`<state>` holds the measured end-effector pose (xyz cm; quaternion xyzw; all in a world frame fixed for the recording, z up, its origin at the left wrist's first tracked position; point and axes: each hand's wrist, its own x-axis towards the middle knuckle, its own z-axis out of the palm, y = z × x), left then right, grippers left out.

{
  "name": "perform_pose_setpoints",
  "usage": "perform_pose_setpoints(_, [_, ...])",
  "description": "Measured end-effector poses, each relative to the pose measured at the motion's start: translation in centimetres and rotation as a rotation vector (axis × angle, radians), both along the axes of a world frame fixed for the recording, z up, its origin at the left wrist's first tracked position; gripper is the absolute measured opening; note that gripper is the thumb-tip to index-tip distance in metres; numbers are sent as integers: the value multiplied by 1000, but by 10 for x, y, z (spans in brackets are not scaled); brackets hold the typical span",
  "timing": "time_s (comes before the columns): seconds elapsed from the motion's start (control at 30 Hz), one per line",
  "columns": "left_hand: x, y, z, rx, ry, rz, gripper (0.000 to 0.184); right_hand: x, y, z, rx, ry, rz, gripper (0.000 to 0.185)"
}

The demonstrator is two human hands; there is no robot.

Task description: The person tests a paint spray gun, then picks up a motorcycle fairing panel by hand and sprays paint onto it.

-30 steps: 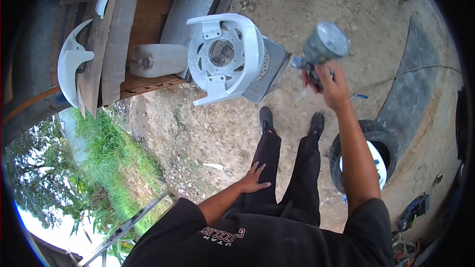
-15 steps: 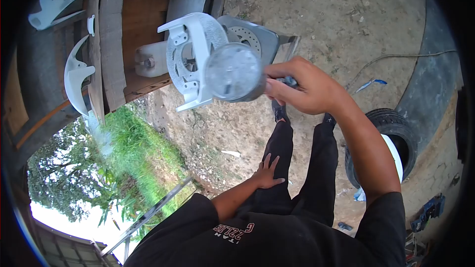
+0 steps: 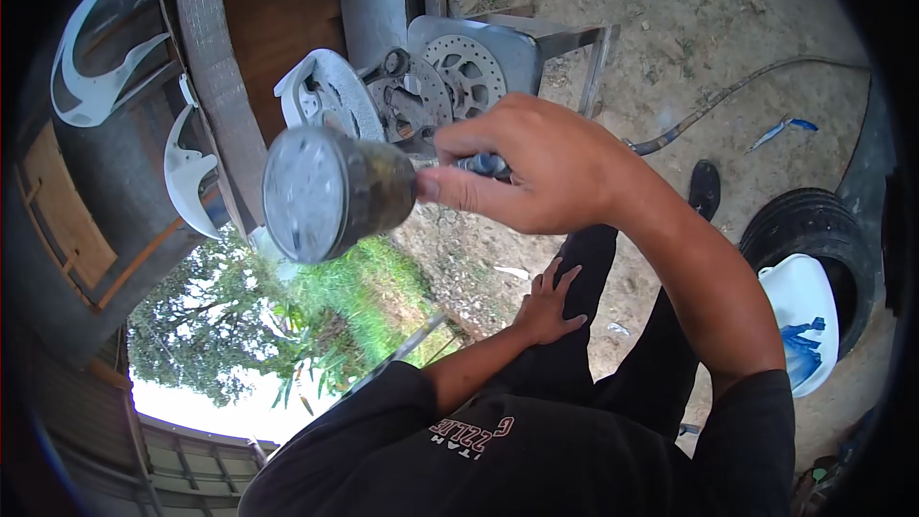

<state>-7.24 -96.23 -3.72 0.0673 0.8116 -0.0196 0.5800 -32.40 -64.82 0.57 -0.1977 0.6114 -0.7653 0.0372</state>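
My right hand (image 3: 526, 168) is closed around a spray gun, whose round cup with a cloudy lid (image 3: 306, 193) points to the left. Fingers and knuckles cover most of the gun's body; a bit of dark metal shows by the thumb. Spread on my thigh is my left hand (image 3: 550, 306), holding nothing. Just behind the cup stands a white plastic part (image 3: 343, 96) with a curved rim, partly hidden by the cup. Beside it are a grey slotted disc (image 3: 416, 101) and a brake disc (image 3: 466, 75) on a grey stool (image 3: 526, 67).
White curved panels (image 3: 187, 172) hang along a wooden beam (image 3: 218, 48) on the left. A hose (image 3: 728, 91) crosses the dirt floor behind my right arm. Tyres (image 3: 804, 225) and a white container (image 3: 804, 311) with blue stains stand at the right.
My right hand has carried the spray gun leftward, and its cup has tipped to face left. My view has shifted, uncovering more of the discs. My left hand stays on the thigh.
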Motion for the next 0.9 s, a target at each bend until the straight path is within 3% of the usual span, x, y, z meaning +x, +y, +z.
perform_pose_setpoints(0.27, [-14, 7, -2, 4, 17, -41, 114, 2, 16, 0, 18, -89, 121, 68])
perform_pose_setpoints(0.33, [-14, 6, -4, 16, 26, -48, 113, -3, 15, 7, 48, -100, 92, 72])
perform_pose_setpoints(0.53, [-11, -2, -8, -7, 26, -79, 117, -10, -15, 2, -91, -16, -222, 60])
perform_pose_setpoints(0.9, [-23, 0, -2, 16, 2, -94, 111, 23, 6, 0, 68, -164, 165, 77])
